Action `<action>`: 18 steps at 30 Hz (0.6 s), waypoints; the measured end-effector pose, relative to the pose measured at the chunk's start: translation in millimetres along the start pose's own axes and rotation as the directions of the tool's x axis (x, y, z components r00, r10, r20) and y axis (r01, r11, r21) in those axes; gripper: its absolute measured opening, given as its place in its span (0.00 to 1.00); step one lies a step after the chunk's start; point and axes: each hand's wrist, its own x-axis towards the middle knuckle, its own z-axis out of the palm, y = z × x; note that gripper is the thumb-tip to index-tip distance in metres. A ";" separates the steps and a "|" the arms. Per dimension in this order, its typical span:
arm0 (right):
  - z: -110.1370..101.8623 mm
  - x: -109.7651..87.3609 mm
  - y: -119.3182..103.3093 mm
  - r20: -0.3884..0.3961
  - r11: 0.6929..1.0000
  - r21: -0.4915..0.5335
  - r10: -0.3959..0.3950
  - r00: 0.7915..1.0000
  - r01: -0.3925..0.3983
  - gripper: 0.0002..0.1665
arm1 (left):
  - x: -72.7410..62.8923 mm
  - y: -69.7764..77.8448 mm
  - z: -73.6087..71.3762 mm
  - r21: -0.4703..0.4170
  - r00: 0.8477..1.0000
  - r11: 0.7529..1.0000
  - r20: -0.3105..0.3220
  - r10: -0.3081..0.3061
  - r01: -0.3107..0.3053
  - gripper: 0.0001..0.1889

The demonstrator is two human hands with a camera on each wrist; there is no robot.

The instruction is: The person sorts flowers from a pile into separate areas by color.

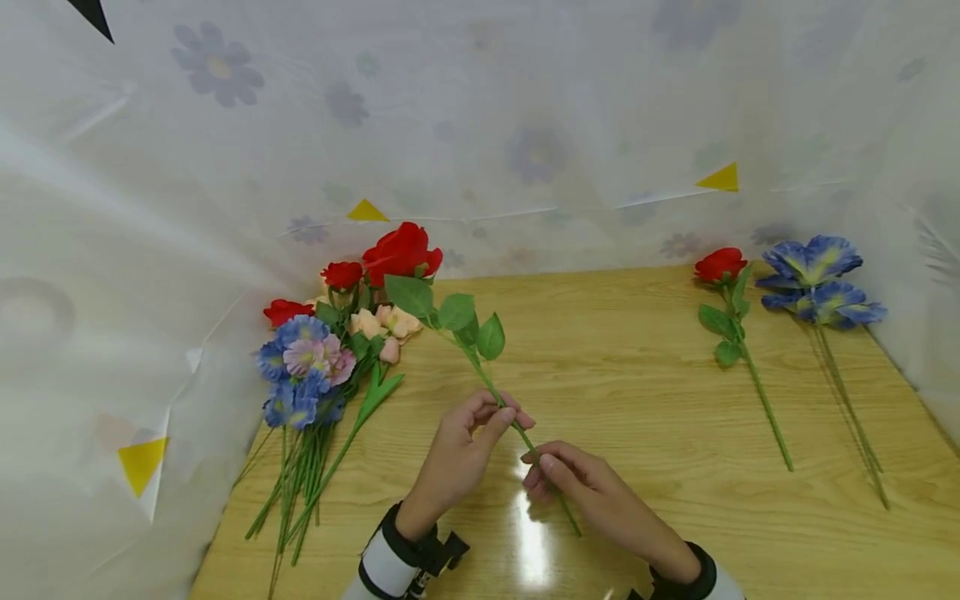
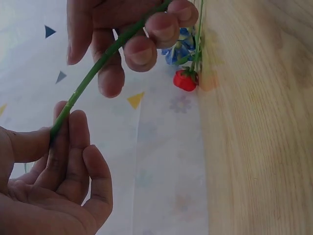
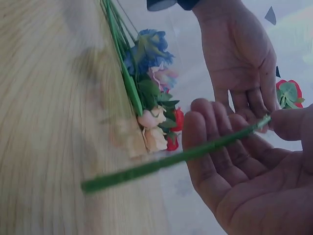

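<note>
Our left hand (image 1: 461, 446) and right hand (image 1: 596, 492), half-curled, pinch the large rose (image 1: 400, 252) by its stem (image 1: 483, 377) — adjusting it, we judge, which next needs one steady grip.

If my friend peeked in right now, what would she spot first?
Probably the big red rose, its stem held by the left hand and right hand over the table. Next, maybe the colourful bunch on the left, then the blue flowers on the right, beside a smaller red rose.
</note>
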 end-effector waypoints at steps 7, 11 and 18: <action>10.6 0.5 2.5 -0.080 0.997 -0.037 -0.070 0.994 0.068 0.19 | -1.6 -0.8 1.2 0.009 1.000 1.000 -0.015 -0.006 0.006 0.12; 9.7 -2.0 0.3 -0.170 0.996 -0.083 -0.052 0.984 0.038 0.18 | -2.4 -2.7 -1.9 0.088 1.000 0.996 -0.014 0.019 -0.018 0.12; -5.5 -8.2 0.4 -0.371 0.983 -0.177 -0.115 0.921 0.052 0.15 | -7.2 -28.3 -41.9 0.402 0.995 0.912 -0.075 -0.058 0.083 0.15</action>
